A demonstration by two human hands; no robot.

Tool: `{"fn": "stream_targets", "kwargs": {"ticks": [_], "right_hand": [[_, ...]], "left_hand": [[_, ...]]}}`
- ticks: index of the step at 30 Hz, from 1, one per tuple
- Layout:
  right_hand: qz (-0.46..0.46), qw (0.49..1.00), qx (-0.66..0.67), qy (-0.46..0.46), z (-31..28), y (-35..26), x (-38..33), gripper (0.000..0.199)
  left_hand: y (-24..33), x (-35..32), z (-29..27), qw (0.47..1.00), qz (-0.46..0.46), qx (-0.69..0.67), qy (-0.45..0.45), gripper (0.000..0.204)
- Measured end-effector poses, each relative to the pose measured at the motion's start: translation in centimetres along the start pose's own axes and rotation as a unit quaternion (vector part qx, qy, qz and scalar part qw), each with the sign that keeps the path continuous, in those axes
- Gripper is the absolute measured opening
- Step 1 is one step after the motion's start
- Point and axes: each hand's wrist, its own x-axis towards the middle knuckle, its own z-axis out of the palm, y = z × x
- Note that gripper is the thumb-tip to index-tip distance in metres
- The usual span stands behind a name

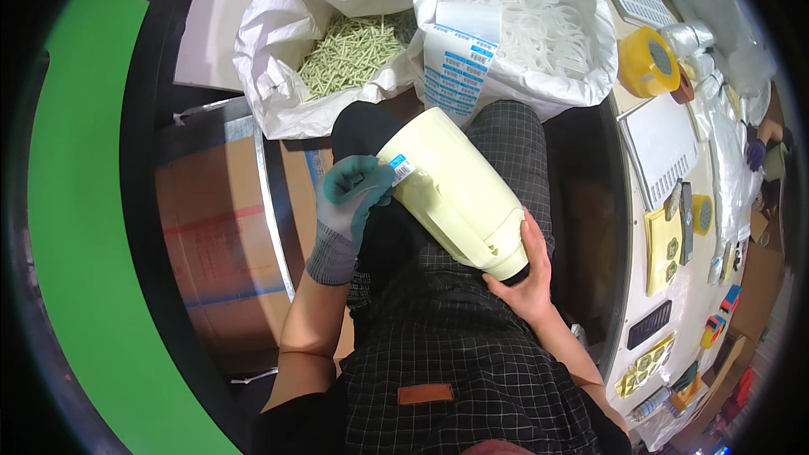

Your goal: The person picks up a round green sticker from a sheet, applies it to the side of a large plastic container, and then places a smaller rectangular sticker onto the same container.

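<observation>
Across my lap lies a pale yellow-green jug (pixel 474 170), tilted, with its long handle (pixel 451 223) on the near side. My right hand (pixel 531 282) is bare and wrapped around the jug's narrow lower-right end. My left hand (pixel 347 194), in a grey and green glove, pinches a small white and blue barcode label (pixel 401 170) at the jug's wide upper-left end. The label lies against the jug wall; whether it is fully stuck I cannot tell. A sheet of similar blue and white labels (pixel 459 67) hangs over a bag just beyond the jug.
A white sack (pixel 282 50) holds thin yellow-green pieces; another sack (pixel 598 76) holds clear rings. On the right table (pixel 619 265) are yellow tape (pixel 647 63), papers (pixel 661 152) and stickers. A cardboard box (pixel 219 227) stands left, beside a green surface (pixel 84 202). Another person's gloved hand (pixel 756 154) shows far right.
</observation>
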Motion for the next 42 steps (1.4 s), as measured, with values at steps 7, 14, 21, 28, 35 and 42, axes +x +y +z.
{"fn": "stream_targets", "kwargs": {"ticks": [7,14,21,28,35,42], "right_hand": [[-0.068,0.996,-0.045,0.035,0.9,-0.5,0.2,0.110],[-0.099,0.991,-0.076,0.052,0.7,-0.7,-0.4,0.105],[-0.211,0.973,0.052,0.083,-6.8,-3.4,7.2,0.092],[0.010,1.000,-0.005,0.023,1.3,-3.5,15.2,0.034],[0.057,0.985,0.062,0.148,-3.0,0.9,14.0,0.037],[0.206,0.781,-0.431,0.402,-23.3,17.3,2.7,0.035]], "left_hand": [[-0.6,-0.3,-0.9,0.998,-0.044,-0.044,0.016,0.018],[1.6,0.2,-0.1,0.861,-0.064,0.504,0.024,0.027],[-6.3,-3.6,-0.7,0.940,0.168,0.294,-0.036,0.057],[-4.0,-5.6,0.3,0.860,0.222,0.454,-0.073,0.032],[-2.6,-4.7,8.1,0.702,0.397,0.545,-0.228,0.055],[0.2,0.5,11.7,0.664,0.429,0.512,-0.334,0.043]]}}
